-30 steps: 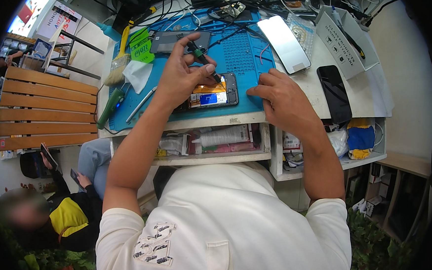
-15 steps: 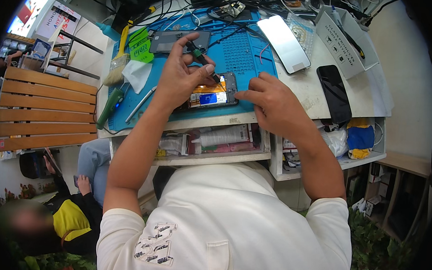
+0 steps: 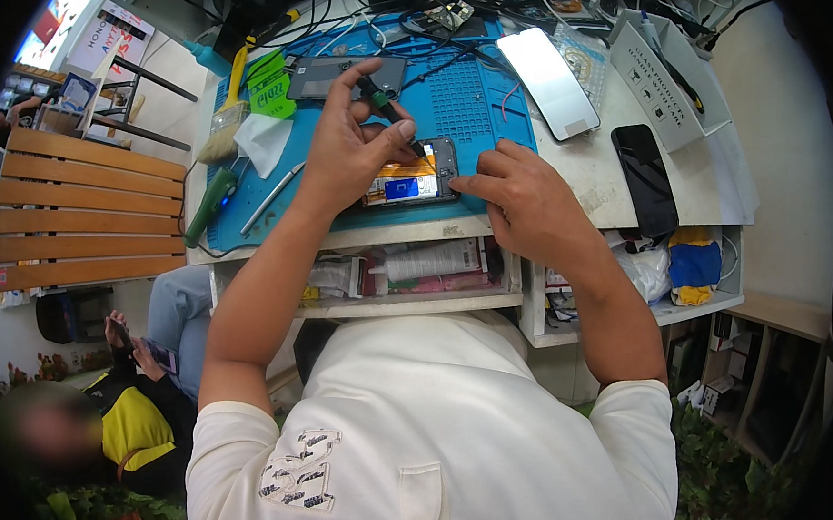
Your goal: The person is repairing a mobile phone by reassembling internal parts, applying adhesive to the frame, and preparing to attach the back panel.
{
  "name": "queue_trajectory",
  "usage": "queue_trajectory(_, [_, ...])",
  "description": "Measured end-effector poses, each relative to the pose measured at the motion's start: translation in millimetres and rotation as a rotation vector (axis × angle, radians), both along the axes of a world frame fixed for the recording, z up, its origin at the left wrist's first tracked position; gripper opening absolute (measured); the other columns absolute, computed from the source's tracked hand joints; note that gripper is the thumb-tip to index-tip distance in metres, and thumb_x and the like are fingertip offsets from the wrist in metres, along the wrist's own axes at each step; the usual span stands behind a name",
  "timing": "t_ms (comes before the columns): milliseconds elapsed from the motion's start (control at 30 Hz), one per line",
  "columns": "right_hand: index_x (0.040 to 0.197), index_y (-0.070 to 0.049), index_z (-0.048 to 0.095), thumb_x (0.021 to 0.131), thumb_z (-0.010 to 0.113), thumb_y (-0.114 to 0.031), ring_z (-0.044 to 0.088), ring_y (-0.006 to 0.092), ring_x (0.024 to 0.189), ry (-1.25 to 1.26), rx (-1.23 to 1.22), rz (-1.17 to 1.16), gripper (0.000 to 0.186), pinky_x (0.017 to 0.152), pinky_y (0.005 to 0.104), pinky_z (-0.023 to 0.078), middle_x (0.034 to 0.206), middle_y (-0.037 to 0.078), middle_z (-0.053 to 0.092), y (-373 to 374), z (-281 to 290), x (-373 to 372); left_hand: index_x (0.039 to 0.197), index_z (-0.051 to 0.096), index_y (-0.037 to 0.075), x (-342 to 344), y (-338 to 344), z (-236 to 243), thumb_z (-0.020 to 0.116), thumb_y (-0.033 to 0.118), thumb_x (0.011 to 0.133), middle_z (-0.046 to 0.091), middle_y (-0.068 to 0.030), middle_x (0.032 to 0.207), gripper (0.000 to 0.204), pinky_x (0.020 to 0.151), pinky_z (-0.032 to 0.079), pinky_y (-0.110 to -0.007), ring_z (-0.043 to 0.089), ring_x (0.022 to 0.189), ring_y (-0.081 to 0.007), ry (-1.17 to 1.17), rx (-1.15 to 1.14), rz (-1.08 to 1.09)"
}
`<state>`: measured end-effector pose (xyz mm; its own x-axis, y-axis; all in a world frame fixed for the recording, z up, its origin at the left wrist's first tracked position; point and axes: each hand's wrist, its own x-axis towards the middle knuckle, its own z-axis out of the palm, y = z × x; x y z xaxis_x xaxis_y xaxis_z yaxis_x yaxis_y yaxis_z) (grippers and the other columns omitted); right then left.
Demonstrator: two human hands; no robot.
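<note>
My left hand (image 3: 356, 151) is closed round a green and black screwdriver (image 3: 383, 105), which slants down to an opened phone (image 3: 404, 185) with an orange flex cable and blue-labelled battery exposed. The phone lies on a blue mat (image 3: 459, 110). My right hand (image 3: 525, 205) has its index finger stretched out to the phone's right side, seemingly touching it; the other fingers are partly bent and hold nothing visible. Left of the phone lie a silver pen-like tool (image 3: 272, 204), a white cloth (image 3: 263, 141), a brush (image 3: 226, 129) and a green tool (image 3: 208, 204).
Cables and parts crowd the back. A white-screened phone (image 3: 547, 82), dark phone (image 3: 643, 179) and white box (image 3: 661, 84) are at right. Open drawers (image 3: 414, 293) sit below the edge. A person (image 3: 139, 434) holding a phone sits lower left by a wooden bench (image 3: 86, 211).
My right hand has moved left from the mat to the phone's right side. My left hand stays on the screwdriver. The other person's hands and phone have shifted.
</note>
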<state>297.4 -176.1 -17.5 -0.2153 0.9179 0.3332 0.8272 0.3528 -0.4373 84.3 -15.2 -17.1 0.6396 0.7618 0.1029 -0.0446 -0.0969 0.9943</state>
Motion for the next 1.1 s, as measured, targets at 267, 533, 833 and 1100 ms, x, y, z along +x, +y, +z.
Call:
queue_trajectory(267, [0.119,-0.006,0.085,0.081,0.069,0.01,0.064,0.0273,0.101,-0.005,-0.017,-0.002,0.043,0.089,0.0417,0.057,0.103,0.009,0.071,0,0,1,0.166,0.027,0.002,0,1,-1,0.078,0.002,0.101,0.073,-0.0165,0.115,0.083,0.083,0.074,-0.043,0.081,0.093,-0.0257,-0.007,-0.007,-0.001])
queue_trajectory(533, [0.116,-0.005,0.085,0.08,0.072,0.008,0.064,0.0286,0.1,-0.005,-0.001,0.0,0.04,0.092,0.0417,0.056,0.098,0.01,0.071,0,0,0,0.165,0.033,0.006,-1,-11,4,0.081,0.005,0.101,0.073,-0.0122,0.114,0.08,0.087,0.07,-0.036,0.08,0.099,-0.021,0.058,0.218,0.04])
queue_trajectory(833, [0.116,-0.004,0.085,0.078,0.073,0.008,0.064,0.0288,0.1,-0.007,-0.01,-0.001,0.041,0.092,0.0417,0.056,0.097,0.009,0.07,-1,1,1,0.161,0.042,0.01,9,-29,4,0.083,0.003,0.099,0.078,-0.0088,0.102,0.075,0.078,0.066,-0.031,0.083,0.09,-0.019,0.061,0.636,0.044])
queue_trajectory(1100, [0.115,-0.004,0.085,0.077,0.073,0.007,0.063,0.029,0.102,-0.008,-0.017,-0.015,0.041,0.093,0.0422,0.056,0.098,0.009,0.07,-2,0,1,0.164,0.037,0.008,10,-27,5,0.081,0.0,0.1,0.075,-0.009,0.109,0.079,0.086,0.064,-0.028,0.078,0.096,-0.0141,0.035,0.53,0.04])
